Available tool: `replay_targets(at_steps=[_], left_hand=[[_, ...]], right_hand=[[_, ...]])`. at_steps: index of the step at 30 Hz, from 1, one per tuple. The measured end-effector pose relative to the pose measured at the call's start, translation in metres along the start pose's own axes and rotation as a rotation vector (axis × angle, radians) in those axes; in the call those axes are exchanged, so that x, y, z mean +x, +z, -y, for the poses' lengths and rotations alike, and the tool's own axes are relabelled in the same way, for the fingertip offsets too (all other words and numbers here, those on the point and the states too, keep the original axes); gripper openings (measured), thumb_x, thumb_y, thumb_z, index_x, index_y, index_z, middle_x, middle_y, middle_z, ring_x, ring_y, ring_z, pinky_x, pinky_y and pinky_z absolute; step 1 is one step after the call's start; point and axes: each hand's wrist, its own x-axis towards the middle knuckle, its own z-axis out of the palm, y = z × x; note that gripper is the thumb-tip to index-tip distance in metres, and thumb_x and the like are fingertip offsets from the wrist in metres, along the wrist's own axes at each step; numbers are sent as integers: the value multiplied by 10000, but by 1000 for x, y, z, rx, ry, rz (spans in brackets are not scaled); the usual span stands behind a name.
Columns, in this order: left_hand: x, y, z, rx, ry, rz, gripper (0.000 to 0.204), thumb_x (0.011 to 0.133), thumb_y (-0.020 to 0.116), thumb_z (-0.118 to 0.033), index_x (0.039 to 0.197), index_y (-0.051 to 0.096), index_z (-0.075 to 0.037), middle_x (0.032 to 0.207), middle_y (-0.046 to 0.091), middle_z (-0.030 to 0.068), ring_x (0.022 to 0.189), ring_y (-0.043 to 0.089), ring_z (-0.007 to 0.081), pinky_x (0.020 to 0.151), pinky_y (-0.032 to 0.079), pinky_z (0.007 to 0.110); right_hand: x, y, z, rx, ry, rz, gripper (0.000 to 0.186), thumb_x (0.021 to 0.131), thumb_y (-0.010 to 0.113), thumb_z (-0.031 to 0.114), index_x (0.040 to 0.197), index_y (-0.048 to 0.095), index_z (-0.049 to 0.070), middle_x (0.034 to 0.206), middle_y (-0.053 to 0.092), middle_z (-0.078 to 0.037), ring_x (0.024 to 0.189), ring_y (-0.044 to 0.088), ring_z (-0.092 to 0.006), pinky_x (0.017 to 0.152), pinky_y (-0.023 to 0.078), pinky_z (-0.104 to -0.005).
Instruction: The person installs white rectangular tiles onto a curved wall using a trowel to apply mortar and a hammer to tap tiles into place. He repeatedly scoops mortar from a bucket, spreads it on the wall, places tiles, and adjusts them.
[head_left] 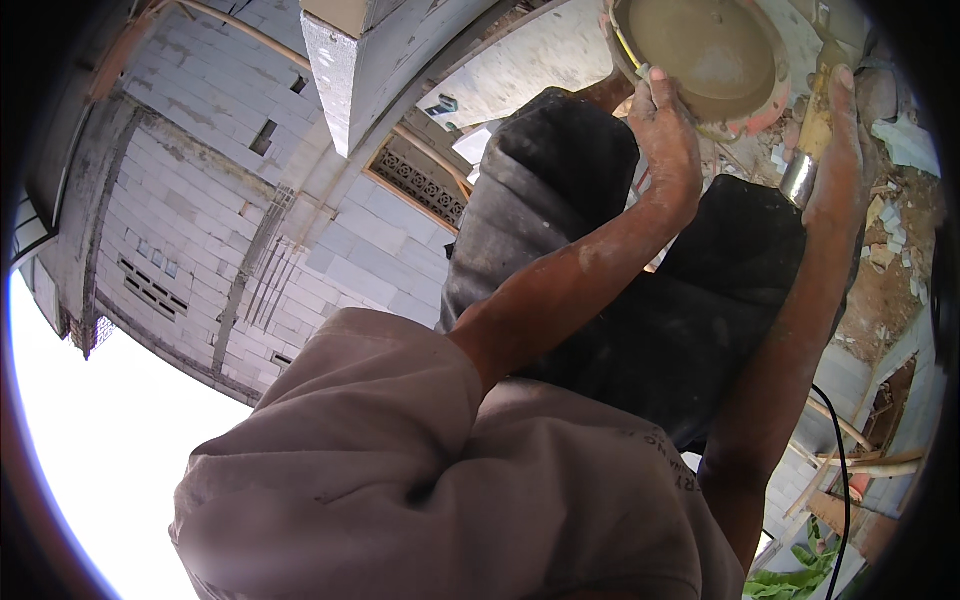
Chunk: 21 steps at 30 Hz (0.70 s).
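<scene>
In the head view, the left hand (pixel 668 125) grips the near rim of a round reddish bowl (pixel 700 55), thumb hooked over the edge; the bowl sits at the top of the picture, its inside coated with wet tan mortar. Just to its right, the right hand (pixel 835 170) is closed around a trowel handle (pixel 808 150), yellowish with a metal collar; the blade is hidden. Both forearms are dusted with plaster. Dark trousers (pixel 600 230) fill the middle beneath the arms, a pale shirt (pixel 420 480) blocks the lower part, a grey block wall (pixel 200 200) lies left, and rubble (pixel 900 230) right.
</scene>
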Motion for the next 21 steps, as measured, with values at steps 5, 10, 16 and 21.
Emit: replay_targets(at_steps=[5, 10, 16, 21], left_hand=[[4, 0, -7, -301, -202, 8, 316, 1014, 494, -374, 952, 536, -67, 824, 530, 46, 692, 495, 179, 669, 405, 343], [14, -1, -7, -355, -331, -21, 187, 961, 600, -264, 893, 505, -118, 753, 451, 13, 615, 447, 164, 595, 380, 339], [36, -34, -15, -277, -427, 159, 138, 939, 581, -215, 979, 608, -86, 669, 433, -33, 537, 422, 119, 541, 378, 296], [26, -41, -26, -271, -464, 173, 114, 919, 564, -169, 837, 531, -98, 682, 443, -13, 535, 370, 126, 554, 342, 300]], right_hand=[[-1, 4, 3, 10, -3, 11, 556, 983, 547, 502, 1116, 653, -27, 858, 663, -109, 637, 613, -148, 556, 494, -261], [-9, 1, 19, 89, 39, 82, 609, 997, 518, 504, 941, 688, -78, 703, 660, -118, 497, 605, -168, 466, 468, -275], [-6, 5, 40, 196, -9, 117, 623, 1000, 481, 545, 943, 669, -47, 634, 536, -19, 546, 535, -103, 467, 488, -276], [1, -14, 34, 242, -195, -40, 624, 1005, 458, 551, 972, 668, -35, 696, 591, -58, 552, 541, -98, 450, 475, -275]])
